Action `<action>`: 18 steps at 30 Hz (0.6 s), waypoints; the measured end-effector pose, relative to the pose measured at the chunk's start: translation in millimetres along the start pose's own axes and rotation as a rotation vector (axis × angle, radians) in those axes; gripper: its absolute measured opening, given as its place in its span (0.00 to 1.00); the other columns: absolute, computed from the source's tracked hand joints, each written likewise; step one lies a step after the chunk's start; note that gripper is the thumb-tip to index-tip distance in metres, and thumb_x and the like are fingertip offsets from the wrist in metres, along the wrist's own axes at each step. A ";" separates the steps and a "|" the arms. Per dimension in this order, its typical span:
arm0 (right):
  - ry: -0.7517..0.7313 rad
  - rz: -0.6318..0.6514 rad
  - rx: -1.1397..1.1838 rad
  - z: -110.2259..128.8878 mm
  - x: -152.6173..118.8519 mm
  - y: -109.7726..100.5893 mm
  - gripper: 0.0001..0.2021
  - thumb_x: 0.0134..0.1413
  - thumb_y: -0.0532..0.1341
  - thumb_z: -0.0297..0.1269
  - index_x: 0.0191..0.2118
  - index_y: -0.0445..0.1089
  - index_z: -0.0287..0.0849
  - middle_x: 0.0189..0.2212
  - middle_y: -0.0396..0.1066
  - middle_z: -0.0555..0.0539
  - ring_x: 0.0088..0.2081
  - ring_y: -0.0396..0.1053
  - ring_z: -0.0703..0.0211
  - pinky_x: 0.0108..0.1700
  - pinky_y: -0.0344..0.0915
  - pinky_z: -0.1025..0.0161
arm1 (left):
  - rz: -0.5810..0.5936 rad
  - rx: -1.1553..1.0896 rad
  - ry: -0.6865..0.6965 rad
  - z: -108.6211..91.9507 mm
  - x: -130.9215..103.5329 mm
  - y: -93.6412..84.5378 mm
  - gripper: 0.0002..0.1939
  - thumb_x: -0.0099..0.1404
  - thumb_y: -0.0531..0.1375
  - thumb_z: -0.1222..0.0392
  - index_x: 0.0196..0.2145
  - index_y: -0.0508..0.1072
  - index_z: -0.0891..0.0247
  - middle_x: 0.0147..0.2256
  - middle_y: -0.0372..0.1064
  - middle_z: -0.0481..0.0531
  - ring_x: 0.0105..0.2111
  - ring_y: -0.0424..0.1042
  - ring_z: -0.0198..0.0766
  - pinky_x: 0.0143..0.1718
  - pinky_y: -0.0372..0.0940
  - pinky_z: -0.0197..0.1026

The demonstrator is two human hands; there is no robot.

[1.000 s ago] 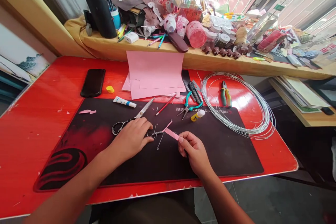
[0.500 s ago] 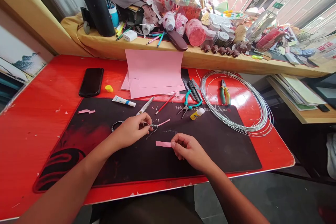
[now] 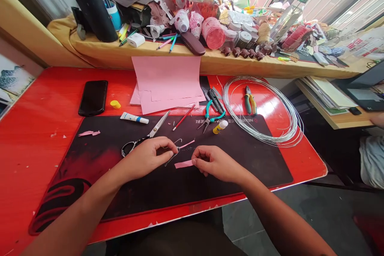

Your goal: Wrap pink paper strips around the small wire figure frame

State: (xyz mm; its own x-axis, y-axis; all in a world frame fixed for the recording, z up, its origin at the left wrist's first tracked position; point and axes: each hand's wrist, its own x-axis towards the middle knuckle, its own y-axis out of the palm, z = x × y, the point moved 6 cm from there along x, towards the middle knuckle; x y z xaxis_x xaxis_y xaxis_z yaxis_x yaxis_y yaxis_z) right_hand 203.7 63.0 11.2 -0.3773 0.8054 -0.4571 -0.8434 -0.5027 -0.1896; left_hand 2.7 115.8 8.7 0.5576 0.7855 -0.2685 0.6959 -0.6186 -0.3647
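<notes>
- The left hand (image 3: 150,156) pinches a small twisted-wire piece (image 3: 187,144) between thumb and forefinger, its pink-wrapped end pointing toward the right
- The right hand (image 3: 216,163) pinches one end of a pink paper strip (image 3: 183,164), thumb against fingers; the strip's free end lies just below the wire piece
- Both are above the black desk mat (image 3: 240,164)
- Near the left hand lie open scissors (image 3: 160,124)
- Beyond the hands: a red pencil (image 3: 183,117), teal-handled pliers (image 3: 207,118) and a yellow glue stick (image 3: 220,127)
- Farther off, pink paper sheets (image 3: 168,80)
</notes>
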 end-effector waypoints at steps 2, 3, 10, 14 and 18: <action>-0.023 0.024 -0.023 7.8 -0.5 -1.4 0.07 0.64 0.63 0.40 0.35 0.72 0.43 0.25 0.69 0.53 0.24 0.66 0.63 0.28 0.62 0.66 | 0.050 0.067 0.027 -8.1 -1.5 4.7 0.13 0.67 0.60 0.48 0.38 0.82 0.56 0.37 0.79 0.51 0.37 0.76 0.44 0.40 0.69 0.43; -0.032 0.034 -0.034 11.0 -0.3 -1.8 0.07 0.64 0.62 0.39 0.35 0.72 0.43 0.25 0.68 0.53 0.24 0.66 0.63 0.28 0.62 0.66 | 0.083 0.079 0.034 -12.1 -2.1 7.4 0.14 0.68 0.60 0.47 0.38 0.82 0.56 0.37 0.78 0.51 0.37 0.76 0.43 0.40 0.68 0.43; -0.087 0.054 -0.048 21.3 3.5 -0.9 0.06 0.62 0.63 0.37 0.34 0.74 0.43 0.24 0.68 0.53 0.24 0.67 0.62 0.25 0.63 0.67 | 0.184 0.083 0.069 -31.2 -3.0 13.0 0.14 0.69 0.61 0.47 0.36 0.82 0.56 0.35 0.76 0.51 0.36 0.75 0.43 0.40 0.66 0.42; -0.075 0.057 -0.027 20.6 4.9 1.1 0.06 0.62 0.64 0.38 0.34 0.73 0.43 0.24 0.68 0.53 0.24 0.67 0.62 0.25 0.63 0.66 | 0.205 0.071 0.067 -31.3 -3.7 13.5 0.13 0.68 0.62 0.47 0.35 0.82 0.56 0.35 0.76 0.50 0.35 0.74 0.42 0.38 0.66 0.41; -0.058 0.050 0.041 20.3 5.7 0.7 0.09 0.64 0.64 0.43 0.35 0.73 0.43 0.24 0.70 0.53 0.24 0.67 0.63 0.27 0.62 0.66 | 0.191 0.038 0.050 -28.6 -4.5 14.7 0.14 0.68 0.62 0.45 0.34 0.82 0.56 0.34 0.76 0.49 0.34 0.74 0.41 0.38 0.65 0.40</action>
State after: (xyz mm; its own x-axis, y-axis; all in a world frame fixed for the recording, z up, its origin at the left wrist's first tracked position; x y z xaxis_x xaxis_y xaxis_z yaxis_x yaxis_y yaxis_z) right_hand 193.2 73.6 26.1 -0.4398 0.7968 -0.4142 -0.8375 -0.5305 -0.1312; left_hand 23.3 102.7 30.1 0.7004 0.6514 -0.2917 0.5581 -0.7546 -0.3452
